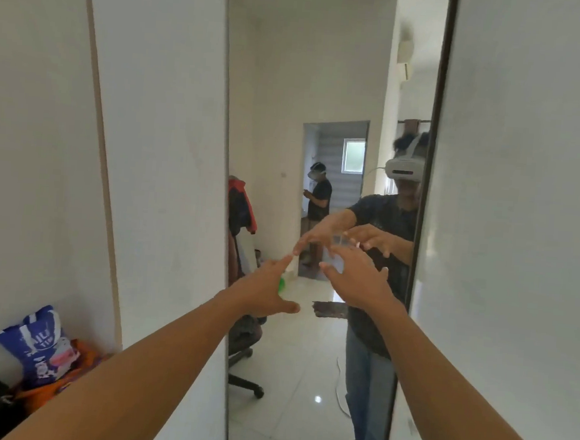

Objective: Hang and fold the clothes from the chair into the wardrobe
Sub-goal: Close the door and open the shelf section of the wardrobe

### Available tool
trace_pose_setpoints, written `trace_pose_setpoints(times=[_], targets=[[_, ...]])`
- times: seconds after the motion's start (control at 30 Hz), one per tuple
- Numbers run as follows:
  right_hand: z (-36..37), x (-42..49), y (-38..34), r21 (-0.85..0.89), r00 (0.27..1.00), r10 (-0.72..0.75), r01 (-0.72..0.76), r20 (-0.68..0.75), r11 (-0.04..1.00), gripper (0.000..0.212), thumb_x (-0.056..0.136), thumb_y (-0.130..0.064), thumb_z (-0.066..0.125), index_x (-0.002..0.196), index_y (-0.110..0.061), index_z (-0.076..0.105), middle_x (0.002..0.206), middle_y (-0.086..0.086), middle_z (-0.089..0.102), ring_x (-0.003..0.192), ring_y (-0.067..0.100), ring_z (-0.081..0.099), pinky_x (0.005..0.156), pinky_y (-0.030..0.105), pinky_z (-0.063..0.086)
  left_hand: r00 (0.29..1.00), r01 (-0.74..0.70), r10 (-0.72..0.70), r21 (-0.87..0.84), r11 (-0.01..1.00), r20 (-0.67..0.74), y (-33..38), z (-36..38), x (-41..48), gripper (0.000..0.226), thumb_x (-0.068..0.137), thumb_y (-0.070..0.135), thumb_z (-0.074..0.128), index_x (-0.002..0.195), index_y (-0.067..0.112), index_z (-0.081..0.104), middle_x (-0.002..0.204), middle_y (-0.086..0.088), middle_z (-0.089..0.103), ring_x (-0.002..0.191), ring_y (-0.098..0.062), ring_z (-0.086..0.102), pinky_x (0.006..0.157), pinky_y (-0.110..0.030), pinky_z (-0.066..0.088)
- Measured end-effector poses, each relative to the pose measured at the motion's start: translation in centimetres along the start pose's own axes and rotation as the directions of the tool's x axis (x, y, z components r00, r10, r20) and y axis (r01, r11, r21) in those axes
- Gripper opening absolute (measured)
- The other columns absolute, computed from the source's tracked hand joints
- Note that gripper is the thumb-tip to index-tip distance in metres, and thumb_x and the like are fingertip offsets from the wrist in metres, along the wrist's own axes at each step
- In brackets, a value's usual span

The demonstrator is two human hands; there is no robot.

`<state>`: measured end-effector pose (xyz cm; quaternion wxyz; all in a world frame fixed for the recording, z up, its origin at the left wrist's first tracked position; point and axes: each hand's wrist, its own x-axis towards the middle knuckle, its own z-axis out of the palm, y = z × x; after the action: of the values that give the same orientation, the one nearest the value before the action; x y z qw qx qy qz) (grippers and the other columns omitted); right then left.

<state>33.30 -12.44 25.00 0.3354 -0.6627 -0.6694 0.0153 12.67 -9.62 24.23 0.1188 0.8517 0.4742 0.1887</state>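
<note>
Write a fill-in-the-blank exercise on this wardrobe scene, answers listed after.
1. The left hand and right hand both hold ____.
2. Between the white wardrobe panels, the hands reach toward a ____.
3. The bag on the floor is mainly ____.
4. In the reflection, clothes hang over a ____.
Answers: nothing; mirror; blue; chair.

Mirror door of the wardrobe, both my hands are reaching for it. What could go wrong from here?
The left hand and right hand reach the mirror open, with no handle in view, so they may slip. The right hand is near the panel's dark edge and could get pinched if the panel slides. The blue bag on the floor could trip you.
</note>
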Motion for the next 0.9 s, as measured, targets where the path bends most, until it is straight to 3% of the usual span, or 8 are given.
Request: trace_pose_setpoints(times=[0.13, 0.3, 0.47, 0.63, 0.7, 0.8, 0.9], targets=[[-0.9, -7.1, 4.6, 0.032, 0.991, 0.120, -0.119, -0.055, 0.992, 0.048, 0.101, -0.048, 0.047, 0.142, -0.023, 0.046, 0.147, 0.004, 0.049, 0.135, 0.028, 0.047, 0.117, 0.055, 0.030, 0.997, -0.055, 0.060, -0.087, 0.995, 0.056, 2.1, 6.4, -1.4, 0.101, 0.086, 0.045, 0.074, 0.159, 0.028, 0.007, 0.165, 0.000, 0.019, 0.148, -0.026, 0.028, 0.117, -0.042, 0.030], [-0.5, -16.0, 11.5, -0.026, 0.939, 0.343, -0.343, 0.011, 0.939, 0.056, 0.101, -0.052, 0.044, 0.150, -0.026, 0.036, 0.157, 0.002, 0.038, 0.143, 0.025, 0.039, 0.119, 0.048, 0.029, 0.966, -0.111, 0.143, -0.152, 0.982, 0.215, 6.8, 13.9, -3.6, 0.098, 0.089, 0.043, 0.071, 0.159, 0.025, 0.005, 0.167, -0.001, 0.015, 0.151, -0.027, 0.023, 0.118, -0.039, 0.028], [0.2, -21.9, 15.8, 0.004, 0.889, 0.451, -0.453, 0.087, 0.892, 0.058, 0.102, -0.043, 0.048, 0.153, -0.020, 0.033, 0.153, 0.006, 0.042, 0.139, 0.023, 0.042, 0.115, 0.036, 0.033, 0.946, -0.125, 0.198, -0.277, 0.953, 0.255, 9.1, 19.5, -2.6, 0.115, 0.084, 0.046, 0.076, 0.158, 0.030, -0.010, 0.167, -0.004, 0.013, 0.150, -0.030, 0.025, 0.117, -0.043, 0.031], [2.3, -23.4, 19.1, 0.075, 0.870, 0.471, -0.485, 0.145, 0.871, 0.067, 0.102, -0.044, 0.046, 0.159, -0.023, 0.017, 0.155, 0.007, 0.041, 0.141, 0.021, 0.040, 0.115, 0.034, 0.030, 0.949, -0.201, 0.283, -0.423, 0.883, 0.140, 10.6, 22.5, -1.4, 0.116, 0.086, 0.029, 0.077, 0.156, 0.034, -0.014, 0.162, -0.001, 0.025, 0.145, -0.023, 0.033, 0.116, -0.041, 0.034], [3.4, -23.0, 20.3, 0.138, 0.873, 0.466, -0.483, 0.142, 0.865, 0.072, 0.101, -0.051, 0.044, 0.159, -0.029, 0.007, 0.152, 0.007, 0.045, 0.138, 0.022, 0.044, 0.113, 0.036, 0.034, 0.971, -0.172, 0.228, -0.446, 0.878, 0.074, 10.8, 23.8, -0.6, 0.109, 0.089, 0.020, 0.074, 0.157, 0.037, -0.010, 0.159, 0.002, 0.030, 0.141, -0.014, 0.038, 0.114, -0.032, 0.039], [5.0, -21.8, 22.1, 0.190, 0.890, 0.439, -0.455, 0.122, 0.870, 0.075, 0.099, -0.058, 0.037, 0.157, -0.039, -0.007, 0.149, 0.003, 0.047, 0.135, 0.021, 0.047, 0.109, 0.037, 0.037, 0.967, -0.237, 0.250, -0.511, 0.826, -0.045, 11.0, 26.3, 0.7, 0.083, 0.097, 0.009, 0.064, 0.156, 0.027, 0.008, 0.151, 0.021, 0.028, 0.132, 0.022, 0.029, 0.105, -0.003, 0.032], [6.2, -20.6, 23.9, 0.228, 0.906, 0.411, -0.423, 0.098, 0.877, 0.078, 0.100, -0.057, 0.037, 0.154, -0.042, -0.015, 0.148, 0.000, 0.046, 0.132, 0.020, 0.049, 0.104, 0.034, 0.040, 0.969, -0.240, 0.236, -0.472, 0.848, -0.069, 10.9, 28.3, 2.2, 0.094, 0.095, 0.015, 0.067, 0.156, 0.031, -0.003, 0.163, 0.009, 0.016, 0.136, 0.019, 0.021, 0.105, 0.000, 0.024]])
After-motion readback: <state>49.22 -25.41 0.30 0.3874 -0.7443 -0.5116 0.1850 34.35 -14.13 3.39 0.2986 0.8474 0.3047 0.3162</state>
